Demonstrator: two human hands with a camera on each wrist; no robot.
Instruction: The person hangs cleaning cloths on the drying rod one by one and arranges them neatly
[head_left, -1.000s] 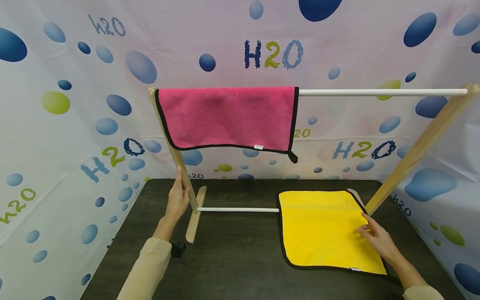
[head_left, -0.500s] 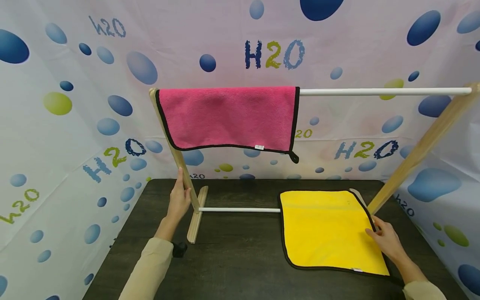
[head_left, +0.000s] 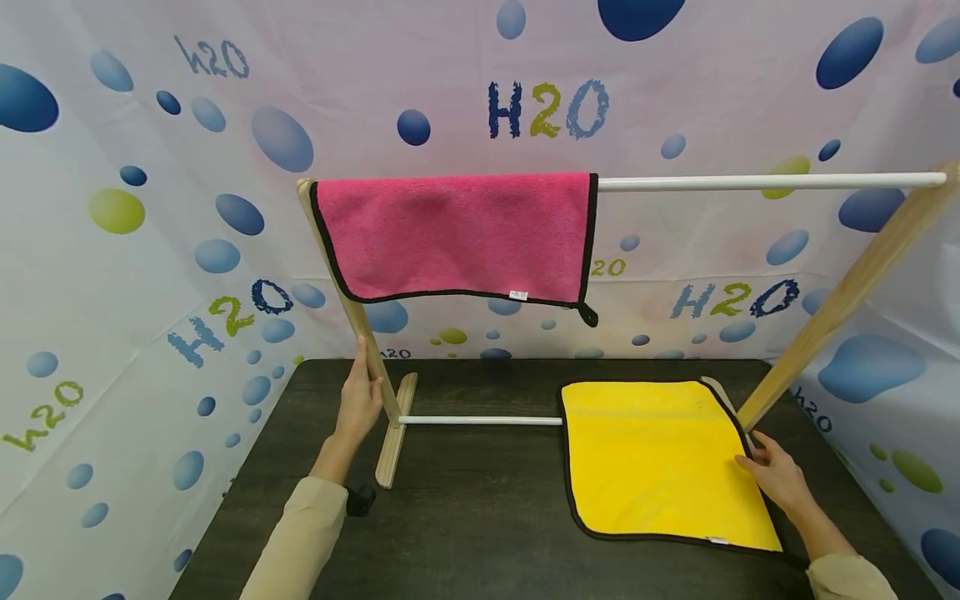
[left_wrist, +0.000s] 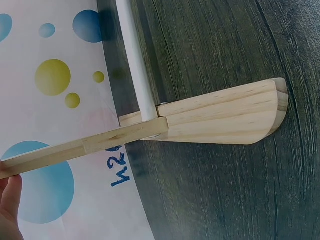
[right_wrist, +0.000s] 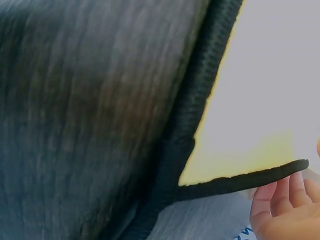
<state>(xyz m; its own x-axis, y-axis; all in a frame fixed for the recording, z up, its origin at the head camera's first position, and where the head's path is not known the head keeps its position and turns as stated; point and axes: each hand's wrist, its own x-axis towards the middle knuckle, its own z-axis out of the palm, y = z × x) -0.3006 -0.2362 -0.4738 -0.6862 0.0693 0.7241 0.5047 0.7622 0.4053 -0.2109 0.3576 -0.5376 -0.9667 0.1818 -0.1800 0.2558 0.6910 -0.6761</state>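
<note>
My left hand (head_left: 358, 404) holds the left wooden upright (head_left: 356, 321) of a drying rack, thumb on one side and fingers on the other. In the left wrist view, fingertips touch that bar near the left edge. A yellow towel (head_left: 660, 467) with black trim lies spread at the right, over the rack's lower white rod (head_left: 480, 420). At its right edge my right hand (head_left: 780, 475) pinches the trim, thumb on top and fingers beyond it. The right wrist view shows those fingers (right_wrist: 282, 197) behind the black border. A pink towel (head_left: 457, 237) hangs over the upper rod's left half.
The upper white rod (head_left: 765, 182) runs on to the right wooden upright (head_left: 847, 300). A wooden foot (head_left: 396, 433) supports the left side on the dark table (head_left: 480, 517). Behind stands a backdrop (head_left: 555, 50) printed with bubbles and lettering.
My right hand has moved from over the yellow towel to its right edge, and its fingers have closed there. The left hand keeps its hold on the upright.
</note>
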